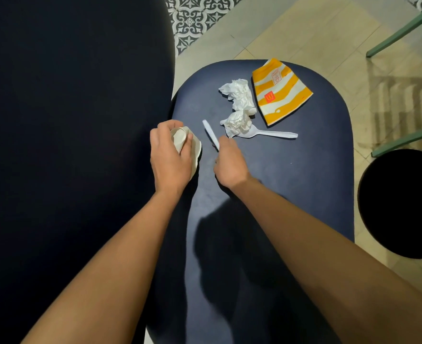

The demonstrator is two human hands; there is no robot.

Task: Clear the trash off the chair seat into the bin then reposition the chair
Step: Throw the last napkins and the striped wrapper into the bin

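The dark blue chair seat [304,175] carries the trash. My left hand [171,157] is closed around a crushed white paper cup [195,150] at the seat's left edge. My right hand [229,165] pinches one end of a white plastic utensil handle [210,134], which points up and away. Beyond it lie crumpled white napkins [238,95], a second wad [239,122] resting on the bowl of a white plastic spoon [274,134], and a flattened orange-and-white striped fast-food wrapper [279,93].
The dark chair back [68,120] fills the left side. A round black opening, probably the bin [401,204], sits on the floor at right. A green chair frame [408,28] stands at the upper right on beige tiles; patterned tiles [192,18] lie beyond.
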